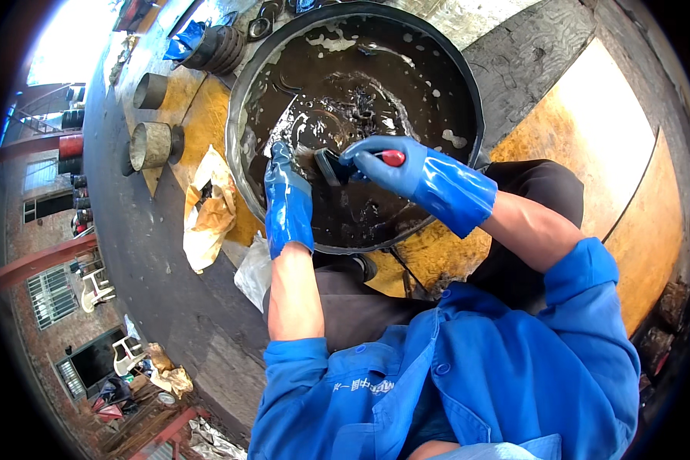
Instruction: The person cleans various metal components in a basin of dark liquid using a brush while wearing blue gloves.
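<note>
Both my hands wear long blue rubber gloves over a wide round dark basin (pixel 471 100) filled with murky dark liquid. My right hand (pixel 387 165) is closed around a brush (pixel 328 167) with a red handle end, its dark head pointing left, close above the liquid. My left hand (pixel 286 188) is at the basin's left side, its fingers closed at a shiny, wet, thin-edged piece (pixel 282 123) whose shape I cannot make out. Glare and liquid hide most of that piece. Foam and ripples spread over the liquid around the brush.
Left of the basin lie a crumpled yellowish paper bag (pixel 209 211), a short metal cylinder sleeve (pixel 150 146) and another metal ring (pixel 151 90). A ribbed dark part (pixel 216 50) stands at the upper left. Wooden boards (pixel 583 130) lie to the right. My knees flank the basin's near side.
</note>
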Tool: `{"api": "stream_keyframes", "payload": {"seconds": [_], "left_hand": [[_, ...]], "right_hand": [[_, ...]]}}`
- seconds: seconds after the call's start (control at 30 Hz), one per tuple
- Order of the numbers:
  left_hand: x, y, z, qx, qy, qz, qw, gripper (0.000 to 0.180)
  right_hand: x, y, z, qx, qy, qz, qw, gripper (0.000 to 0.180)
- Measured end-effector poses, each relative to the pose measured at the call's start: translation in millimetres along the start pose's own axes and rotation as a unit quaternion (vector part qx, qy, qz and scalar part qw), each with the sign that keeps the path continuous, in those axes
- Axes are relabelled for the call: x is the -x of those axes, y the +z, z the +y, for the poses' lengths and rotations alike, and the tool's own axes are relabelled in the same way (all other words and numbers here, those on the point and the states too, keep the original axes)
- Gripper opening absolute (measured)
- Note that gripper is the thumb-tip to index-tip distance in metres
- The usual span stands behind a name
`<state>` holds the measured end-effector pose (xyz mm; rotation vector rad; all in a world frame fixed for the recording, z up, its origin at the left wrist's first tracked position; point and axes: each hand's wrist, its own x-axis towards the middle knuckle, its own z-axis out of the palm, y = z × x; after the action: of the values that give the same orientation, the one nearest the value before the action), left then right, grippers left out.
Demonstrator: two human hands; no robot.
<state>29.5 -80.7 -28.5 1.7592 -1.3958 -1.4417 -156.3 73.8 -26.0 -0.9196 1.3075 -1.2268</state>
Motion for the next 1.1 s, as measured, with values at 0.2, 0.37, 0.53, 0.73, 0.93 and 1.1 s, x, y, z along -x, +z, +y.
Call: {"api": "stream_keyframes", "payload": {"seconds": [0.2, 0.37, 0.53, 0.73, 0.93, 1.1], "left_hand": [[-41.6, -20.4, -28.1, 0.183, 0.05, -0.045, 0.981, 0.071], [-46.7, -27.5, -22.3, 0.104, 0.081, -0.009, 0.991, 0.073], [-37.5, -32.8, -9.2, 0.059, 0.085, 0.033, 0.994, 0.071], [-16.6, -32.4, 6.9, 0.015, 0.086, 0.043, 0.995, 0.08], [-42.1, -56.1, -1.7, 0.017, 0.083, 0.001, 0.996, 0.079], [-42.2, -51.9, -10.1, 0.134, 0.089, -0.03, 0.987, 0.072]], "right_hand": [[8.6, -9.9, -4.8, 0.091, -0.092, -0.035, 0.991, 0.03], [6.4, -22.5, 0.9, 0.147, -0.14, -0.042, 0.978, 0.026], [-1.1, -32.0, 17.9, 0.23, -0.25, -0.007, 0.94, 0.023], [-7.8, -41.0, 25.9, 0.247, -0.28, 0.018, 0.928, 0.02], [-12.6, -50.6, 18.9, 0.262, -0.266, 0.056, 0.926, 0.02], [-16.7, -50.2, 21.5, 0.256, -0.279, 0.086, 0.921, 0.019]]}}
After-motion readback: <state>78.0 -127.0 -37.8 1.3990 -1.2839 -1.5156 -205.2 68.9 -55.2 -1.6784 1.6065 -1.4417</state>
